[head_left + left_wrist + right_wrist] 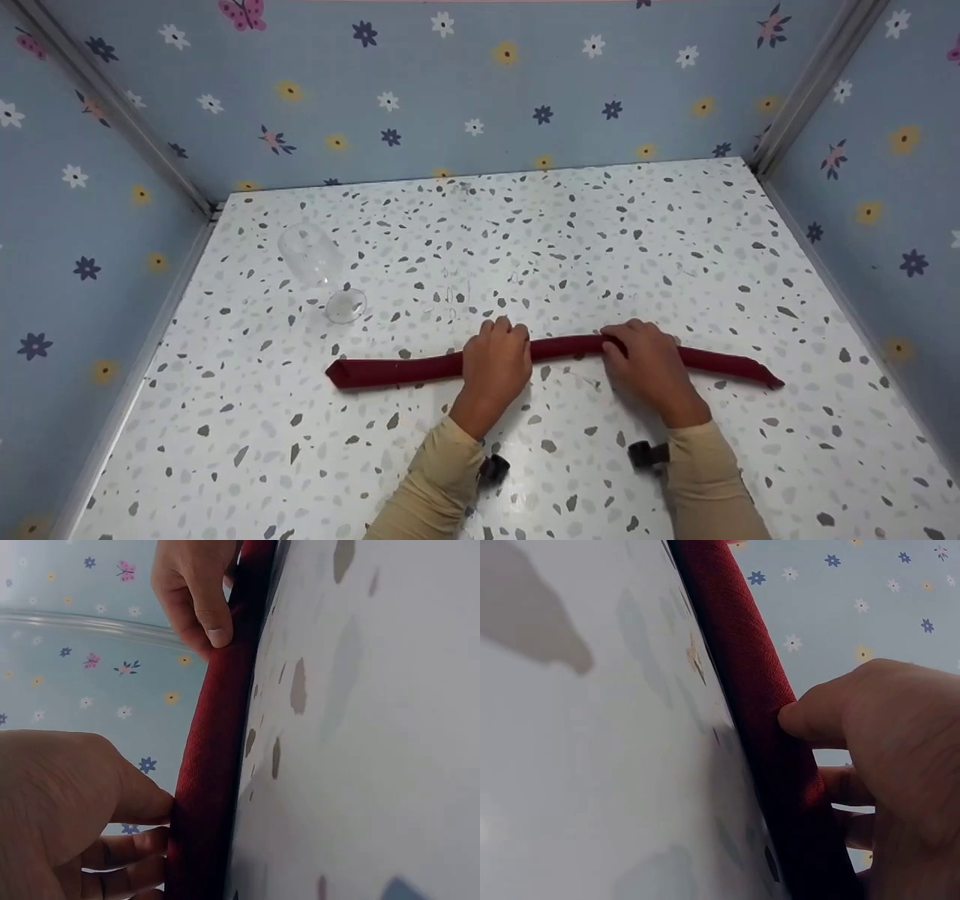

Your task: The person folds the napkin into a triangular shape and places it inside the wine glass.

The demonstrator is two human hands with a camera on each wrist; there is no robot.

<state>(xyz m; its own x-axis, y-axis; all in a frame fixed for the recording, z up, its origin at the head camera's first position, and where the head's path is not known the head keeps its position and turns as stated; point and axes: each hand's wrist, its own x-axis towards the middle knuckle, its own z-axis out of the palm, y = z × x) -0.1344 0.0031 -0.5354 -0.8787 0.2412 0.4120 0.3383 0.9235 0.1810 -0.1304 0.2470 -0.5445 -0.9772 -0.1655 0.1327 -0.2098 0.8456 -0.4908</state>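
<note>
A dark red cloth [570, 346], rolled into a long thin tube, lies across the speckled tabletop and bows slightly. Its left end is wider and folded, while the right end tapers to a point. My left hand [497, 360] holds the roll left of its middle, fingers bent over it. Farther right, my right hand [651, 364] grips the same roll with thumb and fingers. In the right wrist view, the thumb [799, 720] presses against the red fabric [742, 652]. The left wrist view has both hands along the roll [214, 735].
A clear stemmed glass [311, 255] lies on its side at the back left of the white speckled table [525, 240]. Blue flowered panels [480, 82] enclose the back and both sides. Black wrist mounts [493, 469] sit at my sleeves.
</note>
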